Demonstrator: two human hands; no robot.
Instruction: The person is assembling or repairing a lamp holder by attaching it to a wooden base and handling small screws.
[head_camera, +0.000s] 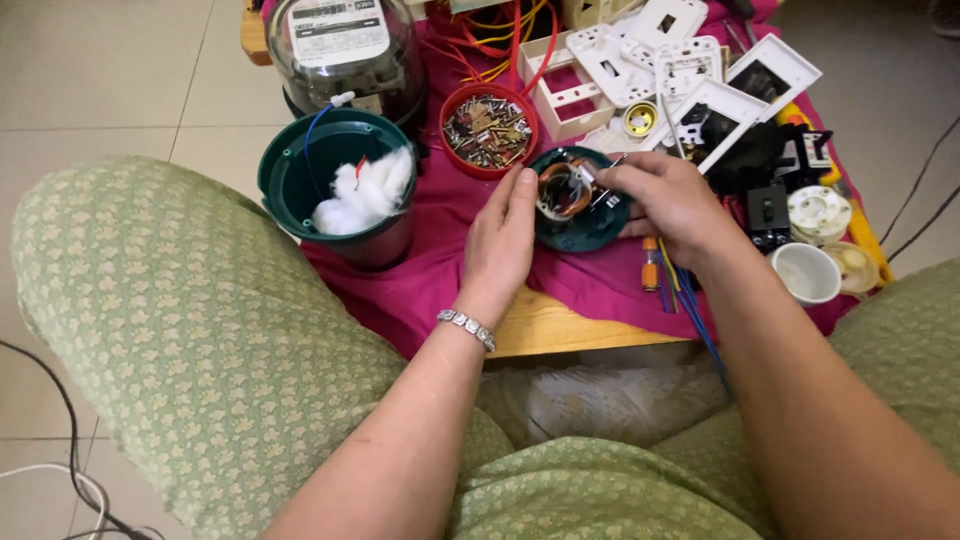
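Observation:
A dark green round base holding a copper wire coil lies on the magenta cloth. My left hand steadies the base's left edge, fingers resting against it. My right hand pinches a thin metal tool whose tip touches the coil from the right. A silver bracelet is on my left wrist.
A red bowl of screws sits just behind the base. A green bucket with white cotton stands left, a glass-domed meter behind it. White switch plates, black parts and white cups crowd the right. An orange-handled screwdriver lies under my right wrist.

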